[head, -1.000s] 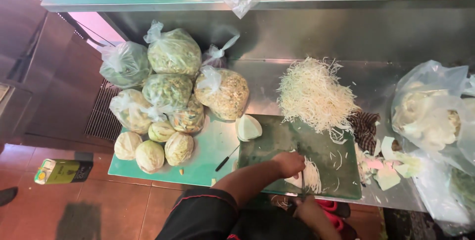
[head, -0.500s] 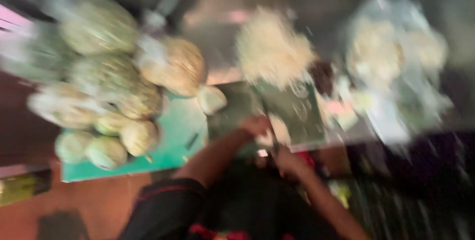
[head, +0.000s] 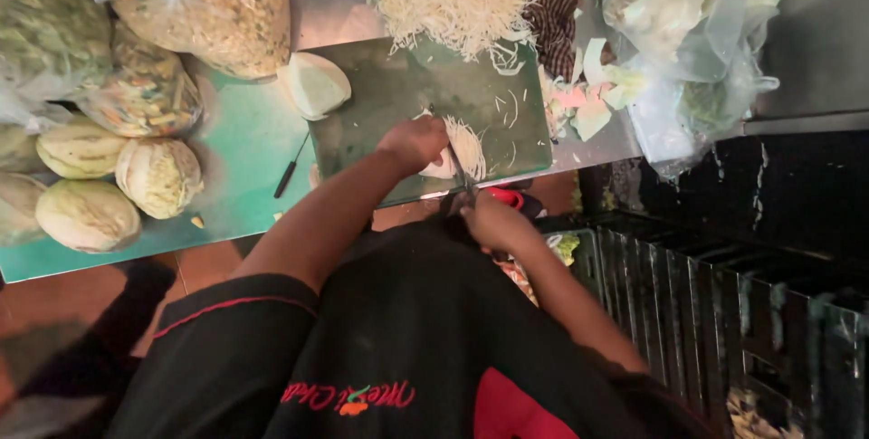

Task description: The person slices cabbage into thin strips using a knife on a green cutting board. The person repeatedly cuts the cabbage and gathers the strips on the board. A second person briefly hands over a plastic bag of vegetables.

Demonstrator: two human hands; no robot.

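The scene is lit warmly and rather dimly from above, so that a soft sheen is thrown off the metal desk beyond the left hand. Deep shadow is found below and to the right of the right hand, where detail is lost. Mild softness is seen throughout, and the lower left corner is blurred.

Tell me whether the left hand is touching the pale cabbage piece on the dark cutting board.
Touching. The head view shows the left hand pressed onto the pale cabbage piece, no gap between them.
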